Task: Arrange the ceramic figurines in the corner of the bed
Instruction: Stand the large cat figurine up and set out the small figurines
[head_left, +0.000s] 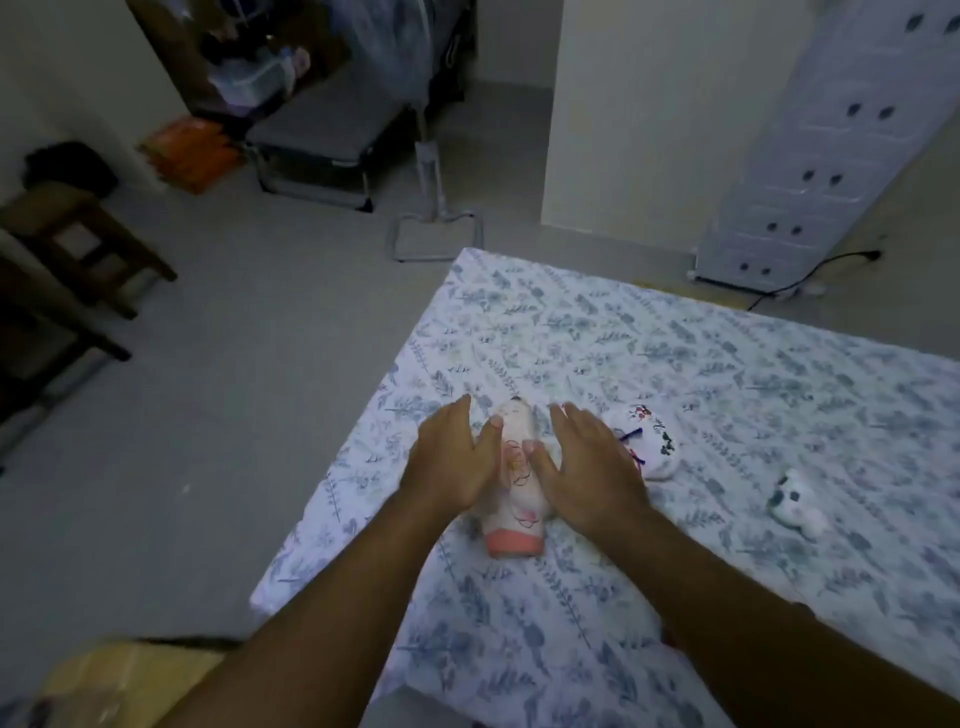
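A tall white ceramic figurine (517, 493) with a pink base and flower drawings lies on the bed (649, 353) near its left edge, head pointing away from me. My left hand (452, 457) presses its left side and my right hand (587, 462) its right side, thumbs resting on top, fingers extended. A round white figurine (652, 436) with dark floral markings lies just right of my right hand, partly hidden by it. A small white figurine (797, 506) with dark spots lies farther right on the sheet.
The bed's far corner (467, 260) lies ahead, with grey floor to the left. A fan stand (436, 228) sits beyond the corner, a white patterned cabinet (810, 156) at the back right, wooden furniture (78, 249) on the left, and a cardboard box (119, 680) at bottom left.
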